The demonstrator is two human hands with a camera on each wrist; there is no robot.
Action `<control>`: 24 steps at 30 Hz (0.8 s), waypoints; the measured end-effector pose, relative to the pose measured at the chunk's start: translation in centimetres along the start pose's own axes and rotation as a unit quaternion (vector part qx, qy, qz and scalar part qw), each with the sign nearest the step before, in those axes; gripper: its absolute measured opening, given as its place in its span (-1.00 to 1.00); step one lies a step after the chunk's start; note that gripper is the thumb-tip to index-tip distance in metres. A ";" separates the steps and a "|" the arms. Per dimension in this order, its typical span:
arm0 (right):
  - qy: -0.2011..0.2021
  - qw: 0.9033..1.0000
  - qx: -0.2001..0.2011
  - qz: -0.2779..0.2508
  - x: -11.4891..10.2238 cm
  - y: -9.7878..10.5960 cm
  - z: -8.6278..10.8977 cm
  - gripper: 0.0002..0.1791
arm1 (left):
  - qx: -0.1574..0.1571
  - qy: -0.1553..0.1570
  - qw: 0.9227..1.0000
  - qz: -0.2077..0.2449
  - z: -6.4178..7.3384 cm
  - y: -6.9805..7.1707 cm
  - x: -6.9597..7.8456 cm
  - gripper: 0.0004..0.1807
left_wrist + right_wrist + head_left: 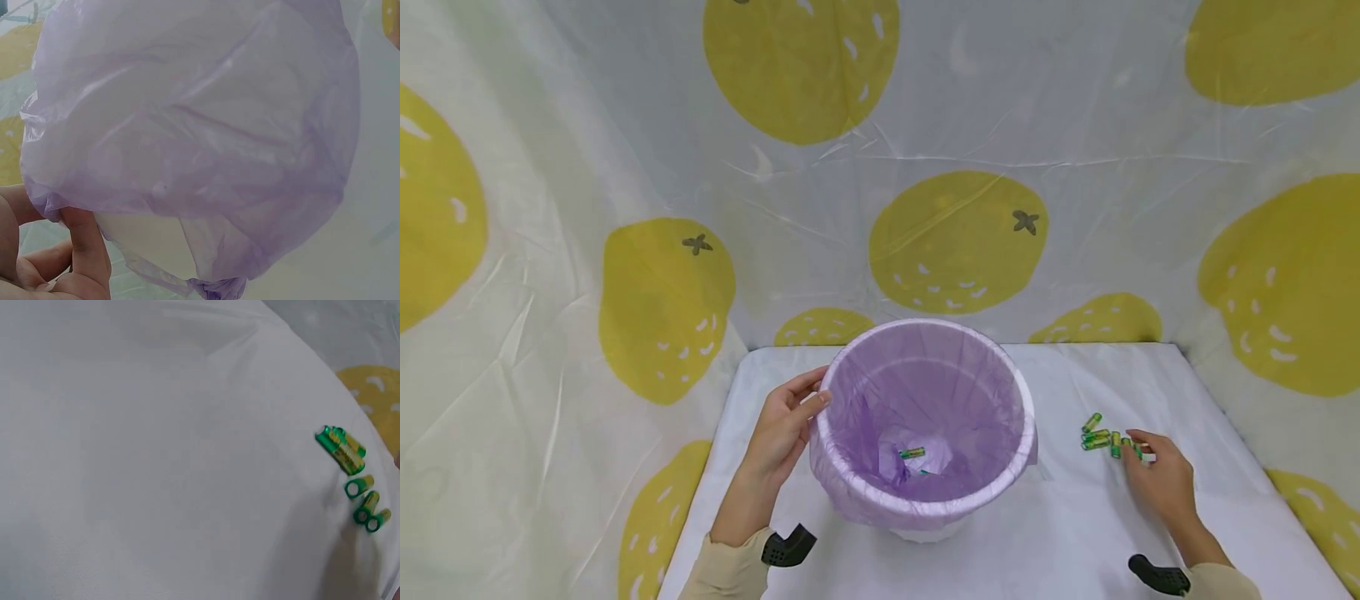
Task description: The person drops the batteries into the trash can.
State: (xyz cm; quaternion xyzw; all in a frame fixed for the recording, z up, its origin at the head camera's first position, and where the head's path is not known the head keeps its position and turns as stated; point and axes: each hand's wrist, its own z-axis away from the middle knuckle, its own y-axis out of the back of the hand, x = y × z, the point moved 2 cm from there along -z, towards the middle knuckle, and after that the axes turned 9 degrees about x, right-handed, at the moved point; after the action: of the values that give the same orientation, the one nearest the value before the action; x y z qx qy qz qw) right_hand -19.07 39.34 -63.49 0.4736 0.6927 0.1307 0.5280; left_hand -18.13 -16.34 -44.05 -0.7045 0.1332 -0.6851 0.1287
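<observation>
A white bin [925, 533] lined with a thin purple bag [955, 400] stands on the table. My left hand [781, 429] grips its rim at the left, thumb on top; the left wrist view shows those fingers [87, 244] against the bag's hanging edge. Inside the bin lies a green-and-yellow battery [913, 453], with a bit of another green item near it. At the right, my right hand [1165, 479] reaches over several small batteries [1096, 439], its thumb and forefinger spread around the nearest ones. The right wrist view shows these batteries [340, 450] lying loose, with only slivers of the fingers at the edge.
A white cloth [1060, 533] covers the table. Pale sheeting printed with yellow fruit [958, 242] rises behind and on both sides. A black wrist mount [788, 546] sits by the left sleeve, another [1157, 575] by the right.
</observation>
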 end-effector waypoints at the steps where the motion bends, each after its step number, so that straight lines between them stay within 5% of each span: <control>1: -0.012 1.000 0.000 0.005 0.4 -0.1 0.1 -0.66 | 0.000 0.000 1.000 -0.001 0.0 0.0 0.0 -0.49; 11: -0.096 0.994 -0.008 0.049 3.7 -1.7 1.6 -0.49 | 0.006 0.003 1.000 -0.003 0.0 0.0 0.1 -0.49; 24: -0.121 0.990 -0.005 0.076 4.1 -2.6 1.7 -0.48 | 0.006 0.002 1.000 -0.001 0.0 0.0 0.0 -0.47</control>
State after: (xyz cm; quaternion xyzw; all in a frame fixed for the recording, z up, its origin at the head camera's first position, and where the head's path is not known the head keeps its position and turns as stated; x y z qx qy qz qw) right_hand -18.96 40.73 -68.41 0.5344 0.5851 0.1158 0.5989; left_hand -18.10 -16.32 -44.01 -0.7023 0.1286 -0.6876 0.1320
